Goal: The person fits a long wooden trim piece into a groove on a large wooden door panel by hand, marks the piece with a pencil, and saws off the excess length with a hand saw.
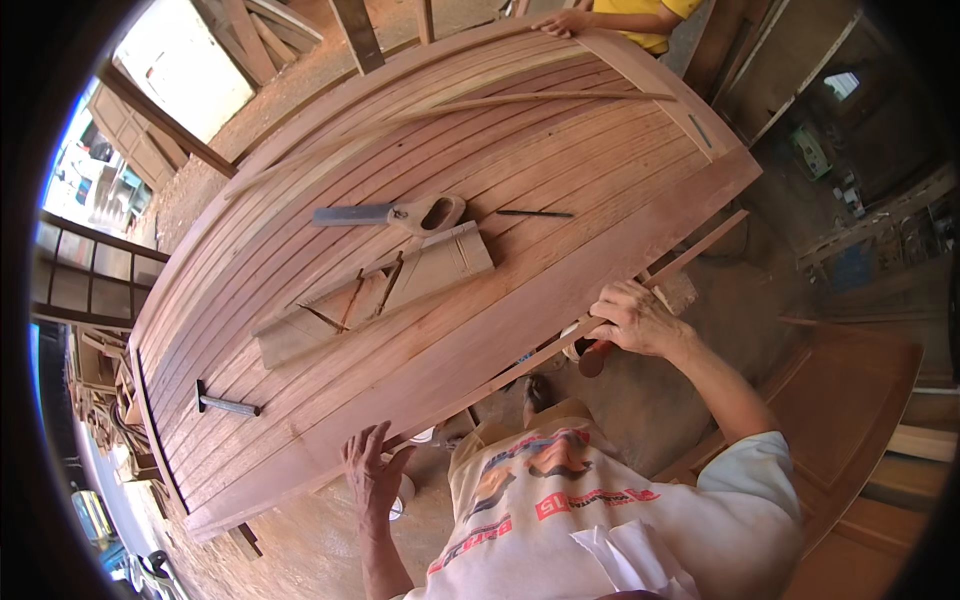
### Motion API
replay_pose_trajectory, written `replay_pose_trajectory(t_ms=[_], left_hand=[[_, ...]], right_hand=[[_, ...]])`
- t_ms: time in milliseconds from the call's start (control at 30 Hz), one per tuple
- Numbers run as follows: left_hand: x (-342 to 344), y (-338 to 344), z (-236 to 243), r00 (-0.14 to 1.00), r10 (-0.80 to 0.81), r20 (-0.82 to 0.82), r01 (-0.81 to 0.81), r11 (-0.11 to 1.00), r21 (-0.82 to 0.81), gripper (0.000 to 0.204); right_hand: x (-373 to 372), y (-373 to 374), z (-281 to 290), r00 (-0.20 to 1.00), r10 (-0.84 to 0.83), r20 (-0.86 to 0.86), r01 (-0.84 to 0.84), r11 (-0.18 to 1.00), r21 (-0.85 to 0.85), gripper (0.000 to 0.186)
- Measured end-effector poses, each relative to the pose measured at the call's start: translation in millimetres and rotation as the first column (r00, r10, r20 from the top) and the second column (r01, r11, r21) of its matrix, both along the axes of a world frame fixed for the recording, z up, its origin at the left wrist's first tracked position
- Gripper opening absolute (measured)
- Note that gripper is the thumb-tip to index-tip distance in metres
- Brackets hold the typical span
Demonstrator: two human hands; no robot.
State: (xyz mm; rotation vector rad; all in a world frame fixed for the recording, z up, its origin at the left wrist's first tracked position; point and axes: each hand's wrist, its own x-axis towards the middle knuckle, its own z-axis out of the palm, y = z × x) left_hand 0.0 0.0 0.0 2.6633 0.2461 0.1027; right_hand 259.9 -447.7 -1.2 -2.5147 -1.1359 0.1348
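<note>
Hands (372,470) (632,318) on hull (520,180) edge – saw (395,213) beyond

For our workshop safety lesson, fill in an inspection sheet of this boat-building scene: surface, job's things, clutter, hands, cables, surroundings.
Surface: upturned planked wooden hull, bare wood.
Job's things: long thin batten along the hull's lower edge; tool with a reddish handle under the right hand.
Clutter: handsaw, flat board, dark thin tool, small hammer-like tool, loose strip.
Hands: left hand pressed on the hull edge; right hand closed at the batten; another person's hand on the far end.
Cables: nothing seen.
Surroundings: dirt floor, stacked timber.
</note>
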Motion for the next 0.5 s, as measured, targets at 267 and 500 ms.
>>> replay_pose_trajectory(t_ms=[267,500], left_hand=[[16,-31,-29,0.987,-0.058,0.153,0.062,0.998,-0.021,0.028],[61,-145,-50,0.945,-0.108,0.310,0.132,0.990,-0.058,0.026]], right_hand=[[13,-89,23,0.991,0.000,0.132,0.007,0.999,-0.054,0.046],[9,-122,17,0.996,-0.083,0.034,0.089,0.973,-0.214,0.030]])
